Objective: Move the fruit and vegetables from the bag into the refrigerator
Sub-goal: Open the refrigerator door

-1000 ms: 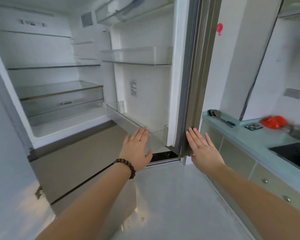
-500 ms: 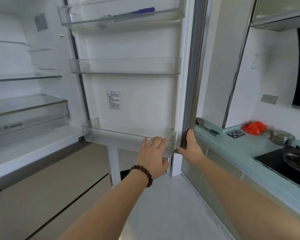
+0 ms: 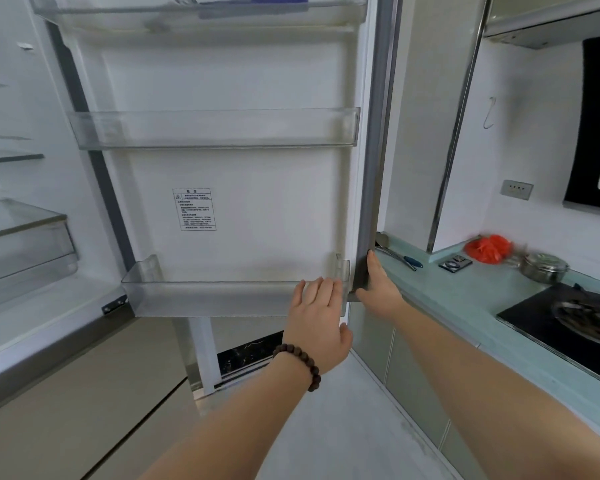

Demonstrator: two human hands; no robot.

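The refrigerator door [image 3: 257, 188] stands wide open, its inner side facing me with clear door bins. My left hand [image 3: 317, 317], with a bead bracelet at the wrist, lies flat against the lowest door bin [image 3: 205, 296], fingers apart. My right hand [image 3: 378, 289] wraps around the door's grey outer edge [image 3: 371, 168]. A red plastic bag [image 3: 487, 247] lies on the counter at the right, against the wall. The refrigerator's inside [image 3: 18, 237] shows at the left with bare shelves and a clear drawer.
A pale green counter [image 3: 465, 299] runs along the right, close to the door edge. On it lie a spoon-like utensil [image 3: 395, 254], a small dark device [image 3: 455, 264], a steel pot [image 3: 542, 266] and a black gas hob [image 3: 575, 317]. Lower refrigerator drawers [image 3: 66, 393] sit at bottom left.
The view has swung right, from the refrigerator's inside to the door. The door has opened wider. My right hand went from flat and open to gripping the door edge; my left hand stays on the lowest bin.
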